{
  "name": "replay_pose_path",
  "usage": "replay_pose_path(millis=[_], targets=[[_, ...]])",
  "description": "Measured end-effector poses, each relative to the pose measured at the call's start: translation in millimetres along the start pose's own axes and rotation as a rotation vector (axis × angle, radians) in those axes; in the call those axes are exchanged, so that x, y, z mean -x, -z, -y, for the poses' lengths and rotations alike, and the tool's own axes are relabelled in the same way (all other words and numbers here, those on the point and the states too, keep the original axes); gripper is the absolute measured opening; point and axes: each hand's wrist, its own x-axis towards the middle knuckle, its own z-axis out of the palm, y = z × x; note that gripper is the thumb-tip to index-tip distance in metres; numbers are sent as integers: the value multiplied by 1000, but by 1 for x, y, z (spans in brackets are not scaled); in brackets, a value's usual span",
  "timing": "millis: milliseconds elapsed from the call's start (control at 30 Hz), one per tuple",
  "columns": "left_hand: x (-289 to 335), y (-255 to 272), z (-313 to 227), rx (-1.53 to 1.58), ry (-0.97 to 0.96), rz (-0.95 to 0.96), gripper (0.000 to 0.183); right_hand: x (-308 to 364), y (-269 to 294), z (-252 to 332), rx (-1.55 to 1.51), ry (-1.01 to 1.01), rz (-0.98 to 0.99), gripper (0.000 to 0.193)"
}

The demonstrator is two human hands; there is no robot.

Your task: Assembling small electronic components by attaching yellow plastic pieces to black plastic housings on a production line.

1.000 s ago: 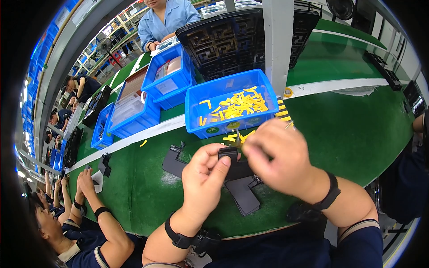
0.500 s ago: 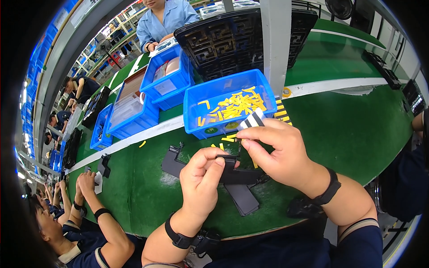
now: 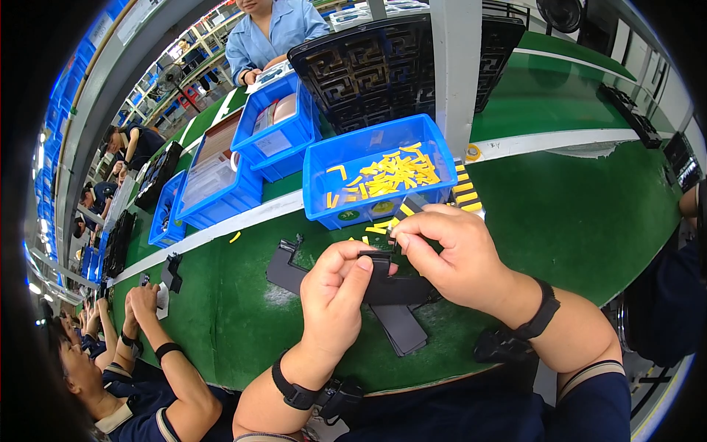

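My left hand (image 3: 333,291) pinches a thin, flat black plastic part (image 3: 401,290) by its raised edge, thumb in front. Close by, my right hand (image 3: 468,254) has thumb and forefinger closed on a small black piece (image 3: 392,239) at the part's upper end; its exact shape is partly hidden. A dark, striped strip (image 3: 414,204) sticks up beside the right fingertips; whether they hold it I cannot tell. Below the hands lie stacked dark flat pieces (image 3: 398,329). Left of my left hand rests another black part (image 3: 284,268).
Beyond my hands stands a blue bin (image 3: 317,211) of small yellow pieces (image 3: 398,173); more lie before it. A yellow-and-black striped sheet (image 3: 466,193) lies beside it. Other blue bins (image 3: 221,210), a grey post (image 3: 451,81) and a black tray (image 3: 368,70) stand around. A co-worker's hands (image 3: 143,302) work at left.
The striped strip by my right fingertips has turned, from its white-and-black face showing to a narrower, darker look. My right hand has shifted slightly down; my left hand has tilted the black part a little.
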Motion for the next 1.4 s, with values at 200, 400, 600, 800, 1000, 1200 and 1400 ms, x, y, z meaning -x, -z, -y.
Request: replay_pose_path(millis=[200,400,600,800,1000,1200,1400], targets=[[-6,10,0,-53,24,9,13,1,2,0,87,39,47,7],[-39,94,-6,-550,139,-187,15,1,1,-4,58,-36,41,33],[-35,99,-2,-1497,-215,-337,19,2,0,2,-9,-184,129,57],[-17,20,-18,-770,-320,113,29,3,-3,-2,-186,-247,325,54],[-14,21,-6,-68,100,112,21,7,-6,-10,-108,-138,185,26],[-25,37,10,-282,229,53,9,1,1,-5,-611,-538,39,13],[-24,25,1,-1052,-88,42,8,-5,6,-4,-915,-694,67,15]])
